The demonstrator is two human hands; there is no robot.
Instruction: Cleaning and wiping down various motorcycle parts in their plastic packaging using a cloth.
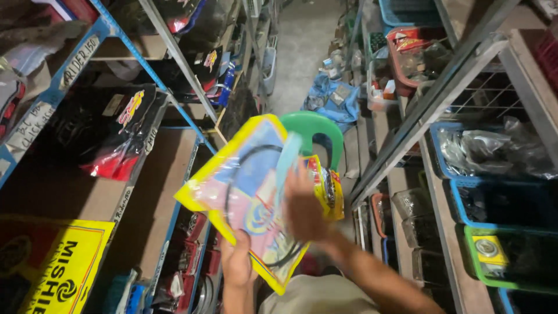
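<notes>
Hands point(302, 212) blurred on yellow packet point(244, 186); green chair point(317, 131) half hidden.

Flat yellow-edged plastic packet point(244, 192) with a coiled black cable visible through its clear front, held tilted above the left hand point(237, 261), which grips its lower edge; the right hand point(303, 212) lies flat against its right side.

the flat packet point(244, 186) is yellow-edged with pink and blue print and a black ring inside, smaller pack point(330, 192) is yellow and red, chair point(317, 131) behind is green, shelf frames point(125, 43) blue
</notes>
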